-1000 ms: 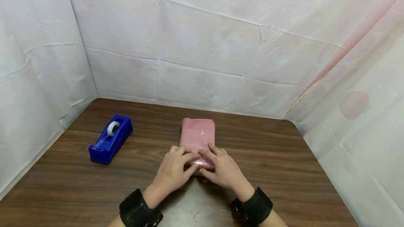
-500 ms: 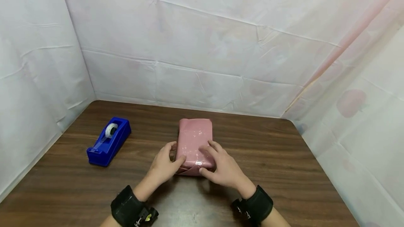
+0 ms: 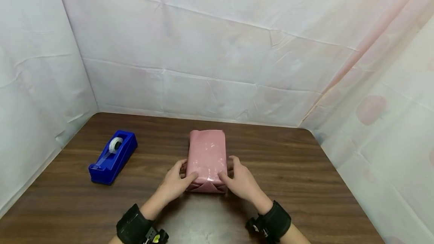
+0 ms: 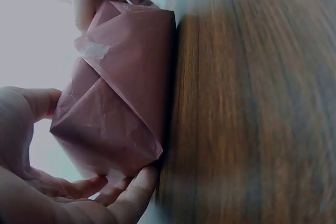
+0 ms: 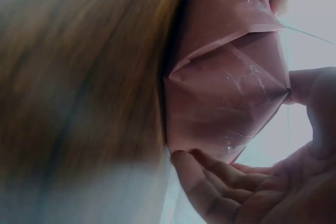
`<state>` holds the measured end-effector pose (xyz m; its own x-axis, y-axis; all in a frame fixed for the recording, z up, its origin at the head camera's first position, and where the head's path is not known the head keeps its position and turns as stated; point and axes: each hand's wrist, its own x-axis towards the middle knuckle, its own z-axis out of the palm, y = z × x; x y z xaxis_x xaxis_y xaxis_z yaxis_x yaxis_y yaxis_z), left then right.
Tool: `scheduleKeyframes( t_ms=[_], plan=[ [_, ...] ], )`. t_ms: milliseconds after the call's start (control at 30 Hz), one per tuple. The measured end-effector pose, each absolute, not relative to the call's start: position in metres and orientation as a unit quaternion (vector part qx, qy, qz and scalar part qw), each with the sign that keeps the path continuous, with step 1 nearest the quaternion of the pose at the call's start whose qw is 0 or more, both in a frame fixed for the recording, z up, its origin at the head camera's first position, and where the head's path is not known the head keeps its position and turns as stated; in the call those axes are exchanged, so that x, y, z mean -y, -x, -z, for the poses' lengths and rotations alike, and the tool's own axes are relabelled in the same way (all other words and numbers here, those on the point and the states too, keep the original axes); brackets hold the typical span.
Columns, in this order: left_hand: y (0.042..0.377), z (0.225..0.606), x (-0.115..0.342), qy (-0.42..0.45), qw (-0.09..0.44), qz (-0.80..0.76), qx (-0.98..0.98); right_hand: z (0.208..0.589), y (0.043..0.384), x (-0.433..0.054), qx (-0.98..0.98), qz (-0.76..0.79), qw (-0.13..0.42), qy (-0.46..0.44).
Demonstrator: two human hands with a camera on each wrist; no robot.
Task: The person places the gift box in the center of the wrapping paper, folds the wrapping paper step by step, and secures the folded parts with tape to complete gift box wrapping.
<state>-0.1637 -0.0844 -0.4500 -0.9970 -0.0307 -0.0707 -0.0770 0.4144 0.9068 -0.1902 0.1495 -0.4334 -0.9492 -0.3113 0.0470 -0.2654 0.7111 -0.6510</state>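
Observation:
A box-shaped package in shiny pink wrapping paper (image 3: pixel 207 157) lies on the table between both hands. My left hand (image 3: pixel 174 182) holds its left side, thumb at the top edge and fingers along the side. On the opposite side, my right hand (image 3: pixel 242 182) grips the package the same way. The near end carries folded paper flaps (image 5: pixel 226 72), and in the left wrist view a piece of clear tape (image 4: pixel 94 50) sits over the fold near the top edge.
To the left stands a blue tape dispenser (image 3: pixel 113 157) with a roll of clear tape (image 3: pixel 115 145). The wood-grain table (image 3: pixel 288 168) is bounded by white cloth walls (image 3: pixel 203 48) at the back and sides.
My hands have moved from the near end of the package, where they pressed together, out to its two sides. The left moved away first, then the right.

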Motion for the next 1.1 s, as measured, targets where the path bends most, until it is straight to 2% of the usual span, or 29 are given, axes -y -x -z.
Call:
scheduleKeyframes(
  t_ms=[233, 367, 567, 867, 1100],
  plan=[
    [0.161, 0.451, 0.084, 0.036, 0.036, -0.575, -0.816, 0.438, 0.192, -0.149, -0.921, 0.343, 0.080, 0.169],
    [0.159, 0.450, 0.083, 0.037, 0.039, -0.594, -0.803, 0.439, 0.192, -0.148, -0.917, 0.351, 0.075, 0.177],
    [0.155, 0.448, 0.077, 0.026, 0.016, -0.595, -0.803, 0.440, 0.189, -0.144, -0.916, 0.361, 0.055, 0.165],
    [0.148, 0.449, 0.066, -0.005, -0.049, -0.603, -0.796, 0.437, 0.185, -0.142, -0.898, 0.410, 0.031, 0.155],
    [0.147, 0.448, 0.066, -0.018, -0.044, -0.640, -0.767, 0.434, 0.184, -0.144, -0.879, 0.443, 0.031, 0.175]
  ],
)
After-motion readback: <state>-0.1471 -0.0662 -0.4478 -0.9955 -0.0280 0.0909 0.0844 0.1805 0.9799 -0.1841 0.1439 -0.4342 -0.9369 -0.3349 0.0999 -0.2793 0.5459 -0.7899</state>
